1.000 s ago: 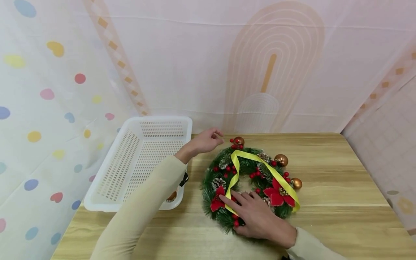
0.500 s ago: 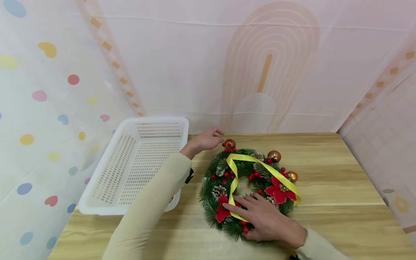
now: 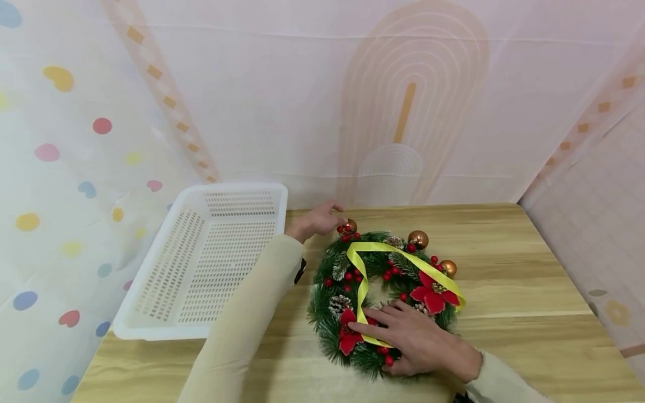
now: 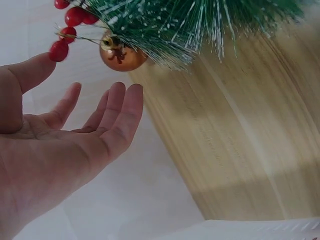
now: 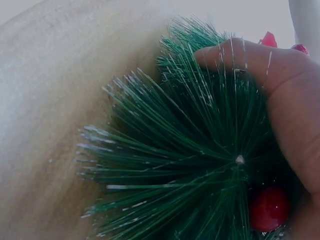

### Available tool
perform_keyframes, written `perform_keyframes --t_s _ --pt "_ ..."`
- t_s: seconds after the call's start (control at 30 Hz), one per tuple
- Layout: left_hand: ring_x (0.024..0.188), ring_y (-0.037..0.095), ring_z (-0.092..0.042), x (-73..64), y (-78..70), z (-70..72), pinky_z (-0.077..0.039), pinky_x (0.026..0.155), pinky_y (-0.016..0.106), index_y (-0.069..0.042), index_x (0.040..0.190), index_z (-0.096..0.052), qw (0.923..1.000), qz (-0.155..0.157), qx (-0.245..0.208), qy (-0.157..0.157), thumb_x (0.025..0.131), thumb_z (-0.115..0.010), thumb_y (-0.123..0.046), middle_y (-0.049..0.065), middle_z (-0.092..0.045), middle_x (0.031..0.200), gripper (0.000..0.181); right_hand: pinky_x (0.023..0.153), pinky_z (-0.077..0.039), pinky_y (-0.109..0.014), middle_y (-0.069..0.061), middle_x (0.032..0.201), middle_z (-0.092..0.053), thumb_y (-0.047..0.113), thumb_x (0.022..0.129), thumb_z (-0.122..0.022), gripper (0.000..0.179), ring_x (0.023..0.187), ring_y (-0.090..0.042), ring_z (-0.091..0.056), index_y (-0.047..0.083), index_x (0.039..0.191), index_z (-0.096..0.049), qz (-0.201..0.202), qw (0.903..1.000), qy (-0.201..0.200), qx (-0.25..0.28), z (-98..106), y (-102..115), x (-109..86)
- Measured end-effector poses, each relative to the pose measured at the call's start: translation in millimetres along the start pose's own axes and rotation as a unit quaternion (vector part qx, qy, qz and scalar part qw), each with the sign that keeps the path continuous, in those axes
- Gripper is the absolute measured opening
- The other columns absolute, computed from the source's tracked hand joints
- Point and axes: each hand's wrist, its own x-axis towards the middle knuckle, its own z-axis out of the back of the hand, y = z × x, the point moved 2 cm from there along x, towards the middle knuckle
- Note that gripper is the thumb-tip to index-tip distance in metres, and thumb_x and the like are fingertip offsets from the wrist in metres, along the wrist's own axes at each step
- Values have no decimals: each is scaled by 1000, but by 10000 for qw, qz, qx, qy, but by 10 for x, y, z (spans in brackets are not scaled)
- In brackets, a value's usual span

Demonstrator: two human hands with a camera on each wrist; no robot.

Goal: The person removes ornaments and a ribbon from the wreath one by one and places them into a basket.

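One wreath [image 3: 374, 261], right hand [image 3: 415, 338] atop, fingers spread; left hand [image 3: 321, 219], fingers parted, now nearer bauble [image 4: 125, 59], contact unclear.

Round green wreath [image 3: 377, 262] flat on wooden table [image 3: 509, 268], yellow ribbon [image 3: 374, 246] across it.

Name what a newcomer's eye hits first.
Probably the green wreath on the wooden table, with a yellow ribbon lying across it. The white basket to the left likely comes next, then the right hand on the wreath's near side and the left hand beside a copper ball.
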Motion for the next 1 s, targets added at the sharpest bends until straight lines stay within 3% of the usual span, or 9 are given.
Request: perform_keyframes --t_s 0.1,0.3,0.4,0.47,0.53,0.67,0.77,0.87,1.0 --pt "83 19 -49 42 32 -1 -45 96 47 -12 146 -38 9999 43 -108 -67 102 -55 -25 15 -51 133 50 96 -47 -53 -5 148 -49 51 78 -80 101 120 -24 -56 34 158 -22 58 10000 -28 52 -5 7 -14" --pt "127 33 -46 109 108 -22 -40 106 48 -9 149 -36 9999 39 -4 -134 99 -59 -20 17 -43 147 56 96 -47 -51 -4 147 -49 51 78 -80 100 120 -23 -56 33 158 -23 140 9998 -123 35 -8 33 -26" --pt "116 24 -50 134 142 -46 -44 100 40 -8 150 -37 9998 27 177 -110 99 -59 -17 17 -44 148 56 96 -47 -51 -4 147 -49 52 78 -80 100 120 -22 -56 33 158 -23 154 9998 -135 -9 -5 50 -30" --pt "99 19 -51 138 170 -58 -45 89 35 -8 150 -37 9998 111 125 -88 100 -57 -14 16 -47 145 55 96 -47 -51 -4 148 -49 52 78 -80 100 120 -22 -56 33 158 -23 159 9998 -126 -8 -1 60 -31" --pt "78 16 -45 141 202 -68 -42 75 33 -9 150 -37 9996 245 -80 -69 100 -57 -14 16 -53 133 54 96 -47 -50 -4 148 -49 52 78 -80 100 120 -22 -56 33 158 -23 163 9998 -112 3 2 70 -36" --pt "59 12 -34 162 250 -91 -36 65 32 -9 150 -36 9987 362 -372 -2 101 -56 -16 15 -56 119 54 95 -47 -51 -4 147 -49 52 77 -80 100 119 -22 -56 34 158 -23 155 9998 -112 8 -1 81 -46" --pt "60 11 -37 200 262 -114 -38 67 32 -8 150 -38 9995 261 -175 -20 101 -57 -20 15 -53 131 54 95 -47 -50 -3 147 -50 52 77 -81 100 119 -22 -56 33 157 -24 146 9998 -140 16 -5 82 -49" --pt "76 14 -48 236 262 -131 -42 75 31 -6 149 -39 9998 140 104 -49 100 -57 -20 15 -45 146 54 95 -46 -50 -3 146 -50 51 76 -81 100 118 -22 -56 33 157 -25 128 9998 -157 35 -6 82 -47" --pt "90 17 -48 259 261 -145 -42 78 30 -4 148 -41 9999 99 103 -52 99 -55 -13 16 -42 151 52 96 -46 -49 -3 146 -50 51 76 -82 100 118 -22 -56 33 157 -26 95 9998 -143 81 -7 83 -41"
